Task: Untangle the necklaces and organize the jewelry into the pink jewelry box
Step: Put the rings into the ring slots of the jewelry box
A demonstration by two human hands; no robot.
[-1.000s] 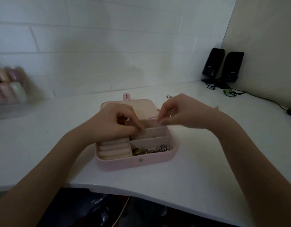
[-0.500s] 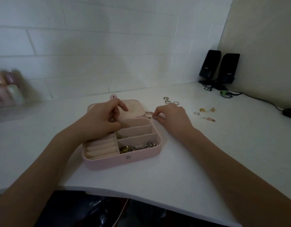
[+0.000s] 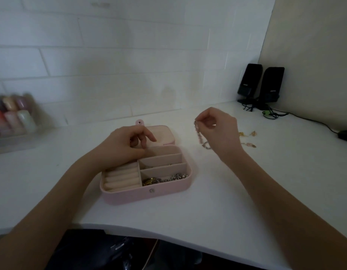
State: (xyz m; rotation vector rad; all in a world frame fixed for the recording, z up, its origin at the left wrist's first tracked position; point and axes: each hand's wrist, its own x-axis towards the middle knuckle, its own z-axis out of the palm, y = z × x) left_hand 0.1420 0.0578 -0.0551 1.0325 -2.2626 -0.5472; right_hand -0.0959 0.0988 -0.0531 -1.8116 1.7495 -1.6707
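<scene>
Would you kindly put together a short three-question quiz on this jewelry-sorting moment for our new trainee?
1. True or false: the right hand pinches a beaded chain that hangs beside the pink jewelry box, not over it.
2. Which compartment holds the heap of gold and silver chains? A) the one nearest the person B) the one nearest the lid C) the ring rolls
3. Fill in: the left hand rests over the box's far-left part and holds ____.

Key: 1 true; 2 A; 3 nothing visible.
</scene>
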